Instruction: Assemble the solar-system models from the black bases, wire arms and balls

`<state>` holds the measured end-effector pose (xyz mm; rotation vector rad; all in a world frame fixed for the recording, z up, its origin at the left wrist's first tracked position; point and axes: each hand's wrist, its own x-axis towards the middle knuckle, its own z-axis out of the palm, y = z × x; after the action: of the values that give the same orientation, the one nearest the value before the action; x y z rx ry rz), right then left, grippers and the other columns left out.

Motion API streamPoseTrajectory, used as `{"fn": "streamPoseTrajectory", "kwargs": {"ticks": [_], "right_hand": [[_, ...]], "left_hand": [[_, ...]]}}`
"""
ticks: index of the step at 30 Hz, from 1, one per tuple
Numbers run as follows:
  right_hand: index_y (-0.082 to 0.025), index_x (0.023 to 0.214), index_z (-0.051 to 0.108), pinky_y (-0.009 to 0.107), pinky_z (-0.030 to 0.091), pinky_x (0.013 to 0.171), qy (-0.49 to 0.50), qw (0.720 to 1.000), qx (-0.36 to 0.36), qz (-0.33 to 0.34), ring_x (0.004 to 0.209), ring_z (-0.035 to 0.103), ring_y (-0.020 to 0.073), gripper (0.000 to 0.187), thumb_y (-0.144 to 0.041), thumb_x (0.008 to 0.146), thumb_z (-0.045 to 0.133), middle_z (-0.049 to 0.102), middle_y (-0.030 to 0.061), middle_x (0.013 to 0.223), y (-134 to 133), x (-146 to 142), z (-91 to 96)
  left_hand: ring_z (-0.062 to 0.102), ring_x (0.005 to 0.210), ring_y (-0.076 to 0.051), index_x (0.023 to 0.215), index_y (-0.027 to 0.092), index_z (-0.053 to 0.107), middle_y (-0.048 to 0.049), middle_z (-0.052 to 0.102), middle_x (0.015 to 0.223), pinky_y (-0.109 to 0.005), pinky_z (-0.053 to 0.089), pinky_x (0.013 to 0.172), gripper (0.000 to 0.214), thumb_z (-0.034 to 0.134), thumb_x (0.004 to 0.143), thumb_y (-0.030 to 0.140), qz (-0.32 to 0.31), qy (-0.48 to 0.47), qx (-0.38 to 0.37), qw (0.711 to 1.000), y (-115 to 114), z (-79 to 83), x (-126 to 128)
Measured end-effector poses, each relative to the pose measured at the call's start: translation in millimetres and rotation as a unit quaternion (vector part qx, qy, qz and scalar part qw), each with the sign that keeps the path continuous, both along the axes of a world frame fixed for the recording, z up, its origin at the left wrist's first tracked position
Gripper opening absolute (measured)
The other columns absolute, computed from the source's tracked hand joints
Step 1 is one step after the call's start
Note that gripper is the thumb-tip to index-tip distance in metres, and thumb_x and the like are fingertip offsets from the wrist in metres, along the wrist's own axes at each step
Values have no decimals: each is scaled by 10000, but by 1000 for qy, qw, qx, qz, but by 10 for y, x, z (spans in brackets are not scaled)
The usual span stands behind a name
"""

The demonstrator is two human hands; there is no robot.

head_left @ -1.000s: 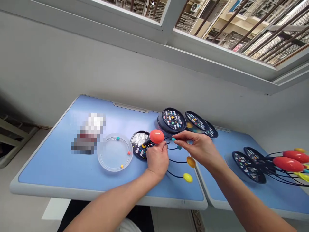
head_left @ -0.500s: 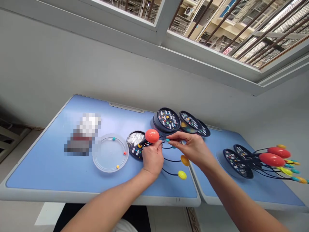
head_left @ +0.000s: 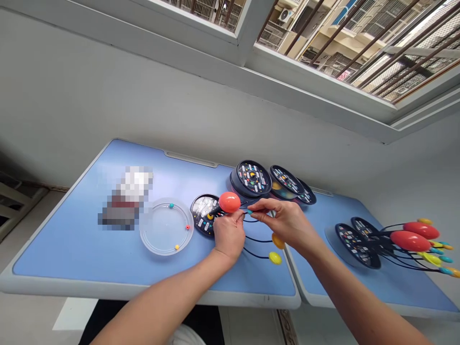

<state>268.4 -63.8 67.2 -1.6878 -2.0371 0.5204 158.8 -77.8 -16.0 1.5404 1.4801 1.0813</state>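
A planet model with a round black printed base (head_left: 203,216) sits on the table, its red ball (head_left: 229,202) on a dark stem. Thin black wires fan out from it to the right, ending in an orange ball (head_left: 278,240) and a yellow ball (head_left: 275,258). My left hand (head_left: 229,235) is closed beside the red ball, its fingertips pinching a black wire. Between the thumb and fingertips of my right hand (head_left: 283,218) is a small teal bead (head_left: 249,211), held at that wire's tip. The hands nearly meet.
Left of the model lies a clear round dish (head_left: 166,227) with a teal, a red and a yellow bead. Several round black printed bases (head_left: 253,177) stand at the back. More planet models (head_left: 359,244) rest on the right table. A pixelated patch (head_left: 125,199) covers something at left.
My right hand has brought the teal bead slightly left and down against the wire's end. The left hand keeps its grip. The whole view has shifted a little.
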Motion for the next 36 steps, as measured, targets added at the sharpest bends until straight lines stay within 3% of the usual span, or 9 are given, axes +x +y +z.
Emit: {"fn": "streamPoseTrajectory", "kwargs": {"ticks": [13, 28, 36], "right_hand": [[-204, 626, 636, 279, 480, 572, -54, 997, 3, 50, 629, 652, 195, 90, -226, 680, 567, 718, 23, 674, 50, -8, -8], [-202, 637, 643, 266, 504, 587, -24, 999, 5, 42, 633, 668, 189, 77, -217, 671, 575, 721, 20, 675, 49, -22, -80], [-198, 626, 631, 240, 462, 563, -72, 996, 13, 58, 598, 647, 167, 84, -172, 673, 566, 707, 9, 646, 51, -54, -64]], "left_hand": [[598, 522, -113, 715, 160, 711, 0, 631, 570, -190, 452, 490, 236, 484, 779, 151, 15, -247, -58, 967, 31, -106, 82], [545, 493, -107, 574, 156, 636, 20, 518, 498, -195, 421, 475, 253, 451, 747, 158, 5, -255, -46, 966, 54, -120, 85], [523, 483, -105, 558, 158, 622, 22, 506, 474, -191, 402, 469, 241, 461, 737, 145, 5, -240, -41, 970, 46, -103, 70]]}}
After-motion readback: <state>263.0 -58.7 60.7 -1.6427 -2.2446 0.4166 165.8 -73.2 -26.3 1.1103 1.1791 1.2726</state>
